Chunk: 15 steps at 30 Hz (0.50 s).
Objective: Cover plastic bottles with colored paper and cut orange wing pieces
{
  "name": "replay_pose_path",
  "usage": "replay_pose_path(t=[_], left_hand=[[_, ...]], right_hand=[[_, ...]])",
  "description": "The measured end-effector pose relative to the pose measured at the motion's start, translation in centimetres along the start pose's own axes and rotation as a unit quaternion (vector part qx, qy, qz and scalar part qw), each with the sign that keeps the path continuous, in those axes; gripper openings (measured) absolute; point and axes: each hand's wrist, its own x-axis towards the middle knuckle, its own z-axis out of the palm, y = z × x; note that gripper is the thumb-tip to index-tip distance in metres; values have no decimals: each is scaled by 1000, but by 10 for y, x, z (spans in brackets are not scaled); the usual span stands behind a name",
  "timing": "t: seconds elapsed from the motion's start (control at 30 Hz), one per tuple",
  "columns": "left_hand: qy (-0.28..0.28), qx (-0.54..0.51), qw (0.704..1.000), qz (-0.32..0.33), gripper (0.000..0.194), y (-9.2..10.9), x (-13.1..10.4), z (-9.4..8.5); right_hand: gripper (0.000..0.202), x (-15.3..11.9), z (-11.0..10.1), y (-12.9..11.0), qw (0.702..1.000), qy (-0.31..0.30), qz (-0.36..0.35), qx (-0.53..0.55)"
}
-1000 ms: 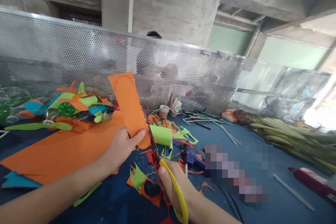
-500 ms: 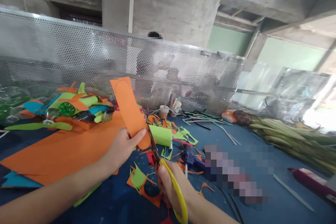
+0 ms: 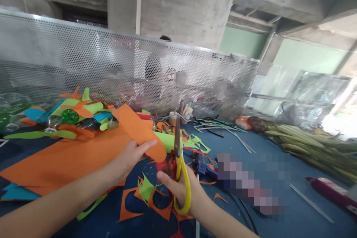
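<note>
My left hand [image 3: 135, 154] pinches a strip of orange paper [image 3: 139, 128] whose near end is cut to a rounded shape. Yellow-handled scissors [image 3: 184, 189] hang on my right hand [image 3: 181, 182], which grips them with the blades pointing up and away. The blades are apart from the paper, just right of it. A green paper roll [image 3: 166, 141] lies behind the strip's rounded end. Below my hands are an orange offcut [image 3: 126, 208] with a curved notch and a green scrap [image 3: 146, 189].
Orange sheets [image 3: 55, 160] lie at left, with bottle-and-paper models [image 3: 78, 109] behind. A blue glue gun [image 3: 205, 169] is right of the scissors. Farther right are a purple bottle [image 3: 331, 191] and dried leaves [image 3: 309, 148]. A perforated metal screen [image 3: 69, 55] stands behind, with people beyond it.
The scissors have come off the orange paper and swung upright. My left hand has tilted the strip lower and turned it. A notched orange offcut now lies on the table below.
</note>
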Motion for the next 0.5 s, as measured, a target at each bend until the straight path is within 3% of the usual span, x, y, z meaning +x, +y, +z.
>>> replay_pose_path(t=[0.27,0.5], left_hand=[[-78,-15,995,-66,40,-11,0,-1],[-32,-21,999,-30,38,-7,11,-13]], right_hand=[[44,13,1,7,989,107,-24,103],[31,11,0,2,990,116,17,82]])
